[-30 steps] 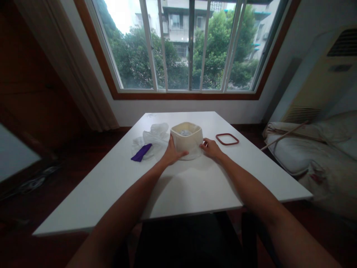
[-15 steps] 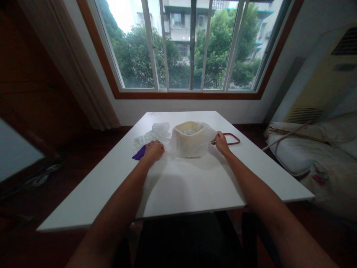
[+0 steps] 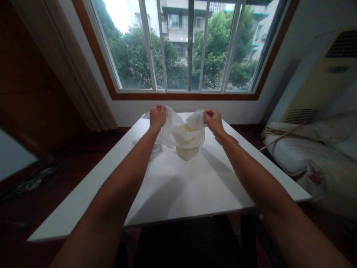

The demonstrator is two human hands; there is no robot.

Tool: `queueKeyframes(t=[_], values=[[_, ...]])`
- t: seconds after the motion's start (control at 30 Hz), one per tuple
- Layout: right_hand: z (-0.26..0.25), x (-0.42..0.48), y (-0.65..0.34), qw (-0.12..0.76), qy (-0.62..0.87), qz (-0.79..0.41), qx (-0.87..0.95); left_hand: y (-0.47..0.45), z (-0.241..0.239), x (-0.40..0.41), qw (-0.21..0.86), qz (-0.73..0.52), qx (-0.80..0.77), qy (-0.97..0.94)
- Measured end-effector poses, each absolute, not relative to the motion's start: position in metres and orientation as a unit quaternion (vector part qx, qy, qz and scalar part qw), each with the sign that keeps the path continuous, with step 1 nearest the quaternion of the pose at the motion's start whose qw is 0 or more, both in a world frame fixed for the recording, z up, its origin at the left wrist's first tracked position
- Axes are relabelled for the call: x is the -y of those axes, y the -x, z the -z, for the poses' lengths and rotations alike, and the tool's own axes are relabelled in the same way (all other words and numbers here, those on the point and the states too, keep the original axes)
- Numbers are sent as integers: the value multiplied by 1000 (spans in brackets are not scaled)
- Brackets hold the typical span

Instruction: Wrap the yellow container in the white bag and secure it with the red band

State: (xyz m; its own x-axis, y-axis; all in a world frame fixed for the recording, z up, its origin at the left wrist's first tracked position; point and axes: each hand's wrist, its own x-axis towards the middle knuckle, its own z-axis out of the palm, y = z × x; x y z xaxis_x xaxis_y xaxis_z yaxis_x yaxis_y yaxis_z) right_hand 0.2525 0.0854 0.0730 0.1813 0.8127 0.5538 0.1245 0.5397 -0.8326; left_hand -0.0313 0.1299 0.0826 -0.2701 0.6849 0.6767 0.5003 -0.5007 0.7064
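A cream square container (image 3: 187,152) stands on the white table (image 3: 178,186), partly wrapped in a thin translucent plastic bag (image 3: 178,128). My left hand (image 3: 157,115) is closed on the bag's left edge and my right hand (image 3: 212,120) is closed on its right edge. Both hands are raised above the container, and the bag is stretched upward between them. The container's upper part is veiled by the plastic.
More crumpled clear plastic (image 3: 156,149) lies on the table just left of the container, mostly behind my left arm. A large window (image 3: 178,44) is behind the table. A covered sofa (image 3: 320,156) and a standing air conditioner (image 3: 326,74) are at right.
Both hands rose from table level, pulling the plastic bag's edges up around the container. The purple item and red ring are now hidden behind my arms.
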Motion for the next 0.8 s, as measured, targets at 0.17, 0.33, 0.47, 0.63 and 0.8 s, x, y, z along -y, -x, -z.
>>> queueKeyframes(t=[0.17, 0.33, 0.47, 0.63, 0.8], values=[[-82, -73, -215, 604, 334, -209, 693, -35, -114, -92, 123, -629, -398, -656], [-83, -60, -209, 597, 293, -179, 725, -60, -115, -31, 152, -539, -260, -787], [-76, -64, -234, 635, 335, -203, 666, -37, -102, -7, 72, -574, -259, -773], [-33, -82, -281, 722, 406, -262, 495, 1, -54, -27, 76, -657, -361, -658], [29, -83, -319, 580, 598, -318, 453, 5, 13, -45, 180, -549, -475, -663]])
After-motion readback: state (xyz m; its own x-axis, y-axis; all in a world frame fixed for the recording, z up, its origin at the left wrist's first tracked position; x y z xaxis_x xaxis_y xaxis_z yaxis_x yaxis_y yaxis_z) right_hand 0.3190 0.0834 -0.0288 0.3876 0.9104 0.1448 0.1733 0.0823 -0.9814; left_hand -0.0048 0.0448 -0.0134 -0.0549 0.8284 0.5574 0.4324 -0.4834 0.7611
